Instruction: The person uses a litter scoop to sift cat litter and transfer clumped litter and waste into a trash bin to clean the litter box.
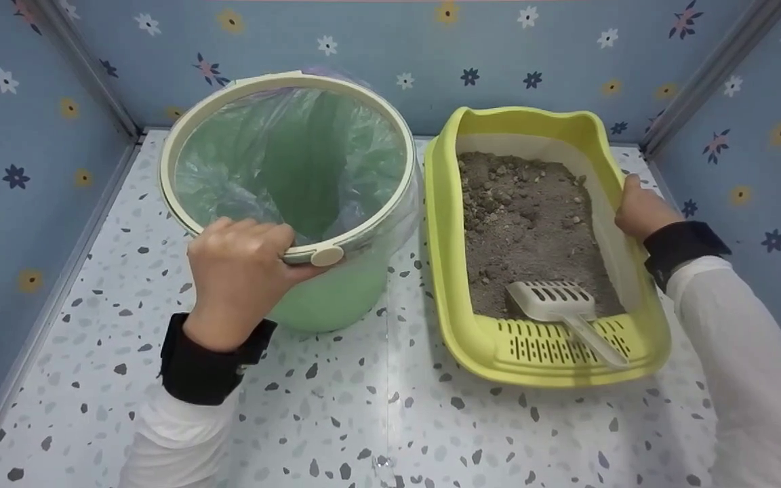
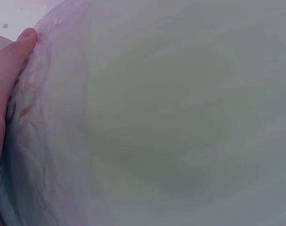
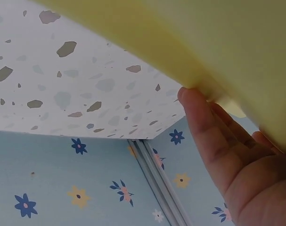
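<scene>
My left hand grips the front of the cream rim ring on a green trash bin. A thin, clear bag lines the bin and hangs over its outside. In the left wrist view the thumb lies along the bag-covered side. My right hand holds the right edge of a yellow litter box; the right wrist view shows its fingers against the box's underside. Grey-brown litter with clumps fills the tray. A slotted beige litter scoop lies across the litter and the perforated front ledge.
Both containers stand side by side on a white speckled surface, the bin on the left. Blue flowered panels enclose the back and both sides, with grey metal strips at the corners.
</scene>
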The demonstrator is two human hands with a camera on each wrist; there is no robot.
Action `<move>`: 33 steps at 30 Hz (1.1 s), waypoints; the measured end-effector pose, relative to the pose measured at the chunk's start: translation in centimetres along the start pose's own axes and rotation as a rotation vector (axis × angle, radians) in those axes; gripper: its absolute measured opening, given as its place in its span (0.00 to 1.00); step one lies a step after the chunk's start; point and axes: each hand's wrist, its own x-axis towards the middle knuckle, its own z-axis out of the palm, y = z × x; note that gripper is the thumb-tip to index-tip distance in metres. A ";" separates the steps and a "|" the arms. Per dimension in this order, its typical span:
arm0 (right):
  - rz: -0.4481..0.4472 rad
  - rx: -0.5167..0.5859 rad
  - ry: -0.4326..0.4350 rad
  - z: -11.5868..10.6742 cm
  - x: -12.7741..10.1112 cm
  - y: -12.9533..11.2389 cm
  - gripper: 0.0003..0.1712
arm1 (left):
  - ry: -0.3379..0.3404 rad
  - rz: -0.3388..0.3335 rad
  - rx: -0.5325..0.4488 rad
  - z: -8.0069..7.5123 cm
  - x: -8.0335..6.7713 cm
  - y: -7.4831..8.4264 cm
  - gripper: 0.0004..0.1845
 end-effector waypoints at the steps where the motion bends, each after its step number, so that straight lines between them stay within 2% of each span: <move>1: -0.001 0.000 0.001 0.0 0.0 0.0 0.23 | -0.003 0.001 0.003 0.0 0.0 0.1 0.39; 8: 0.001 -0.008 0.022 0.2 0.5 0.0 0.21 | 0.023 0.008 0.001 -0.3 -0.2 0.7 0.39; 17: -0.024 -0.008 0.021 0.2 0.6 0.2 0.21 | -0.022 0.009 0.007 -0.7 -0.2 0.9 0.39; 26: -0.056 -0.030 -0.047 -0.3 0.0 0.8 0.25 | -0.040 0.020 -0.001 -1.0 -0.4 1.3 0.39; 33: -0.071 -0.074 0.004 -0.6 -0.4 0.6 0.23 | -0.027 0.020 -0.001 -1.0 -0.5 1.2 0.39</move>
